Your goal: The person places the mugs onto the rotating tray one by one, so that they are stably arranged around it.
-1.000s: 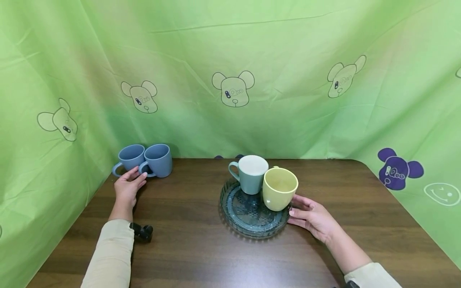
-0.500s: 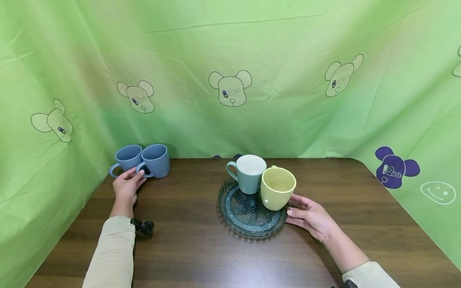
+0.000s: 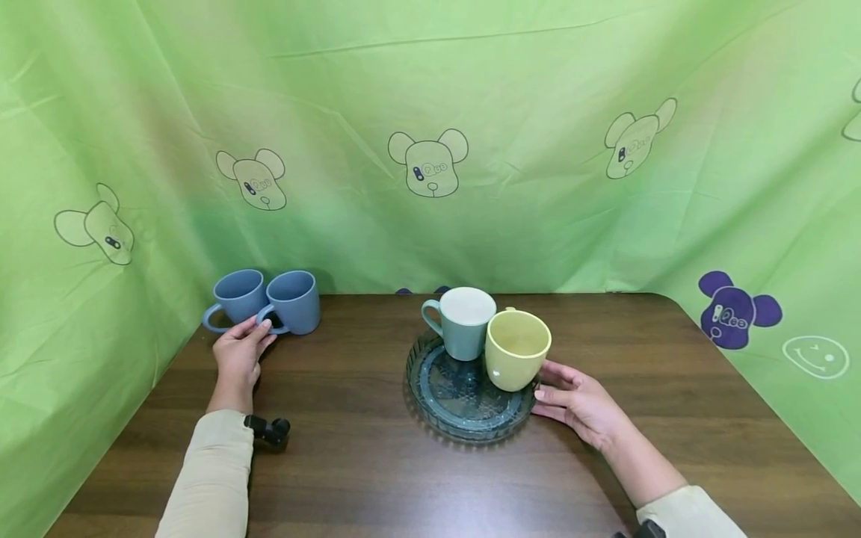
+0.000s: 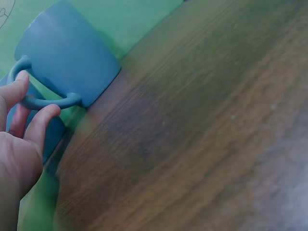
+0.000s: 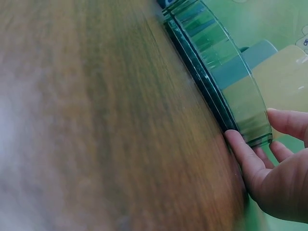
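Note:
Two blue mugs stand side by side at the back left of the table. My left hand [image 3: 237, 360] pinches the handle of the right-hand blue mug [image 3: 300, 305]; in the left wrist view the thumb lies on that handle [image 4: 50, 102] with fingers curled under it. The left-hand blue mug [image 3: 238, 295] is partly covered by my fingers. Right of centre is a round, ribbed clear glass tray [image 3: 464, 426]. A teal mug with a white inside [image 3: 463, 336] and a yellow mug [image 3: 514, 366] stand on its back part. My right hand [image 3: 584, 407] grips the tray's right edge, thumb at the rim.
Everything stands on a dark wooden table [image 3: 350, 478]. A green cloth [image 3: 525, 239] printed with bear heads hangs behind it and along both sides. A black wrist camera [image 3: 269, 431] sits on the left sleeve.
The right-hand blue mug has shifted slightly rightward with my left hand, away from the other blue mug. My right hand stays at the tray; the head view has drifted a little.

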A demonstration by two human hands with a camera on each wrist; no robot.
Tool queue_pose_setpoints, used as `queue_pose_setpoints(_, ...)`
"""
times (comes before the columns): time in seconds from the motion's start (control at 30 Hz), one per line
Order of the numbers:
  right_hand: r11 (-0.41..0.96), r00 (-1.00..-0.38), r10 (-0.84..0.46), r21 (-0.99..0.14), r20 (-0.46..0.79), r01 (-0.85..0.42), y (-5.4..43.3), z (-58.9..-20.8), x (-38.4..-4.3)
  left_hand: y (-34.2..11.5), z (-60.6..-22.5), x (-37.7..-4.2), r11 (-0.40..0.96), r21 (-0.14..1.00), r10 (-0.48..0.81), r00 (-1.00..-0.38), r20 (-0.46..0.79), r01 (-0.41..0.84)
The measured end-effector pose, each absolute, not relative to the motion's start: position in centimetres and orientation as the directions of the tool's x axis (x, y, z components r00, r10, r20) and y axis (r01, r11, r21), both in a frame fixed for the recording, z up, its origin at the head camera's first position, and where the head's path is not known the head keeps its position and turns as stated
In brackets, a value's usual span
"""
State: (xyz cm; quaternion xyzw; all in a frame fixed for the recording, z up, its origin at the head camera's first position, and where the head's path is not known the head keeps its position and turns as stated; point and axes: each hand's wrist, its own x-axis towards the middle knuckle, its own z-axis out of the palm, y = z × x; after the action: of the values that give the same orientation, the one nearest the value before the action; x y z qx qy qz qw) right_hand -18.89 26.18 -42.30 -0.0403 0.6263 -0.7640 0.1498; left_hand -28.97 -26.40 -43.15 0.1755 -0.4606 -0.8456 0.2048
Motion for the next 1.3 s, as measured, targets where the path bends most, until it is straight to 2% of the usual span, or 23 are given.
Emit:
queue_pose_setpoints(0.4, -0.172, -0.953, -0.278, -0.969, -0.122, 0.175, 26.2, -42.3, -18.8, -25.4, -43.3, -28.4, -0.481, 0.845, -0.505, -0.861, -0.05, 0.233)
queue_pose_setpoints(1.3, -0.162, -0.962, -0.24, -0.972, -0.129, 0.171, 26.1, -42.5, -18.7, -24.0, -43.0, -27.0, -0.471, 0.858, -0.472, -0.88, -0.048, 0.205)
